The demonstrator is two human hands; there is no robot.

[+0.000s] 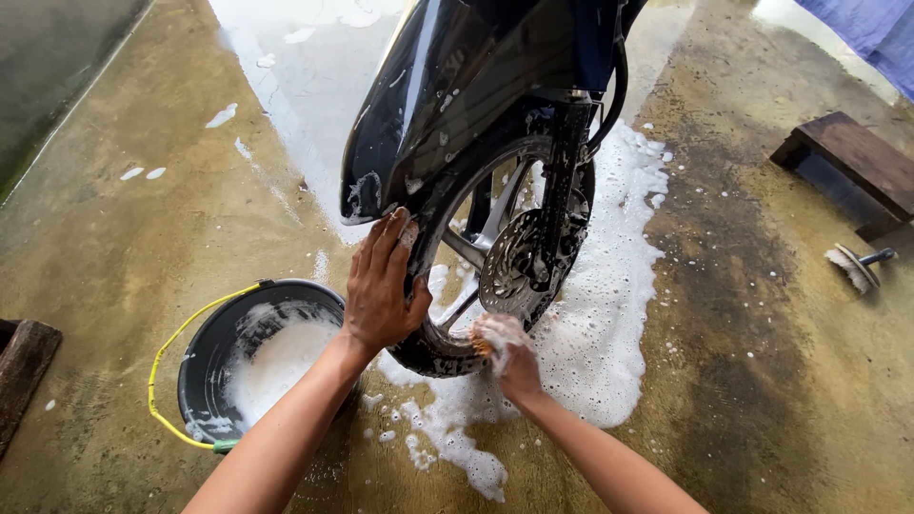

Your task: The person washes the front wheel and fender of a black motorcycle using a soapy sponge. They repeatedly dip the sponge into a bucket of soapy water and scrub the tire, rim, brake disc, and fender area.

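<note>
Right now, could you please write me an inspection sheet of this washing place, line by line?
Surface: wet concrete floor, foam spread around the wheel.
Job's things: motorbike front wheel and dark mudguard, soapy; black bucket of suds, yellow handle.
Clutter: scrub brush lying on the floor; wooden stool; a wooden piece at the left edge.
Hands: left hand flat on the tyre; right hand, foamy, at the rim, closed on something hidden.
Cables: black hose beside the fork.
Surroundings: blue cloth.

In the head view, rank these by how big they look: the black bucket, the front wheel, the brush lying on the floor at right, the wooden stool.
1. front wheel
2. black bucket
3. wooden stool, cut off by the frame edge and farther away, so unsure against the bucket
4. brush
</note>
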